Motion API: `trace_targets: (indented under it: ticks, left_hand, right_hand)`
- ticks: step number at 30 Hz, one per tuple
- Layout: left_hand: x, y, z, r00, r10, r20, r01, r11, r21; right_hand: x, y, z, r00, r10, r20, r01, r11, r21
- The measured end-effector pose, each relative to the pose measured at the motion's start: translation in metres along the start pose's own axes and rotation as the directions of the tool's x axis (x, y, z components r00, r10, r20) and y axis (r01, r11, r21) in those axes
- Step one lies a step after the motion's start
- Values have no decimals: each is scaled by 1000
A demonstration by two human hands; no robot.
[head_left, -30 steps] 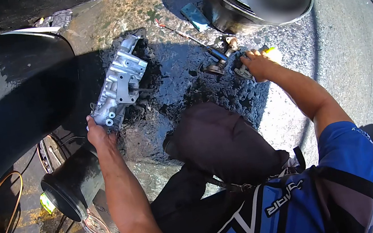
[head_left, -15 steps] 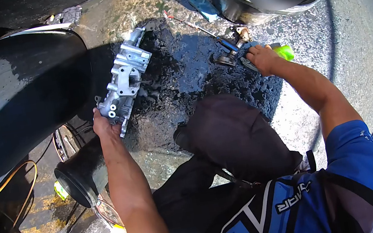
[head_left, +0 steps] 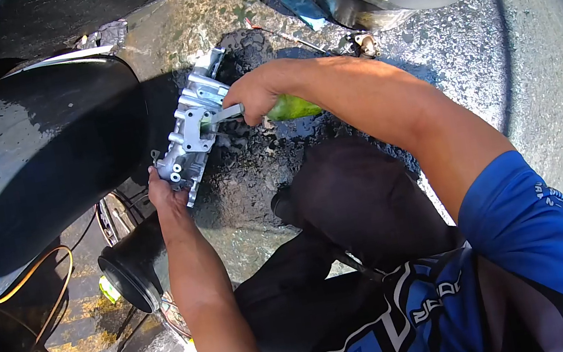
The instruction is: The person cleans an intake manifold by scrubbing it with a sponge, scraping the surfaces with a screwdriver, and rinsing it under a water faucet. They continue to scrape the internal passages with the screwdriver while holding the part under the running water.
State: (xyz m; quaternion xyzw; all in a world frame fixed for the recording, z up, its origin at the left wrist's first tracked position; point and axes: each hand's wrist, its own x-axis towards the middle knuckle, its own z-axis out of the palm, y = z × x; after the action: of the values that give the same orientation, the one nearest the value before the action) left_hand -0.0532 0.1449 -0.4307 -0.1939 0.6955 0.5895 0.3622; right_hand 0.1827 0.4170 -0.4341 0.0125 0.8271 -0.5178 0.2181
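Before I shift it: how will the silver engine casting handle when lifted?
The silver engine casting is likely stiff, being ribbed metal. Being long, it might swing if the left hand alone lifted it. It could be slippery: the ground nearby looks wet.

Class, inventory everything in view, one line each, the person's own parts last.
metal casting: 1, silver, centre-left
flat strip: 1, grey, casting's right side
unidentified item: 1, lime, right of strip
large container: 1, dark, upper right
round container: 1, black, lower left
flat object: 1, blue, beside large container
rod: 1, red-tipped, upper centre
small part: 1, bronze, right of rod
curved object: 1, dark, left
cord: 1, orange, lower left
ground: 1, grey-brown, beneath
trousers: 1 pair, dark, lower centre
shirt: 1, mostly blue, lower right
left hand: 1, bare, casting's lower end
right hand: 1, bare, beside strip
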Motion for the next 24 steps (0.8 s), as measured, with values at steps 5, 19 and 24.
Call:
trace_targets:
  ticks: [5, 19, 24]
  left_hand:
    - [2, 3, 1, 1000, 9, 2, -9, 999, -41]
    - [5, 1, -1, 1000, 12, -21, -12, 1000, 12]
    - [7, -4, -7, 999, 47, -19, -47, 998, 30]
  right_hand:
    - [20, -7, 12, 999, -3, -37, 1, 998, -62]
    - [25, -16, 10, 1000, 26, -11, -27, 995, -98]
    - [24, -20, 7, 999, 12, -32, -15, 996, -90]
